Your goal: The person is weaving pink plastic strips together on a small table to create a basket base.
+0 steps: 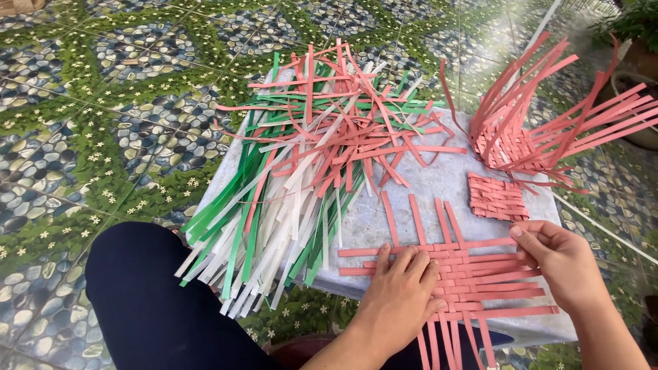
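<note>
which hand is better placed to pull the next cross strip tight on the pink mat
Probably the right hand: its fingertips already pinch the strip ends at the pink mat's right edge. The left hand lies flat on the weave, better suited to pinning it down.
</note>
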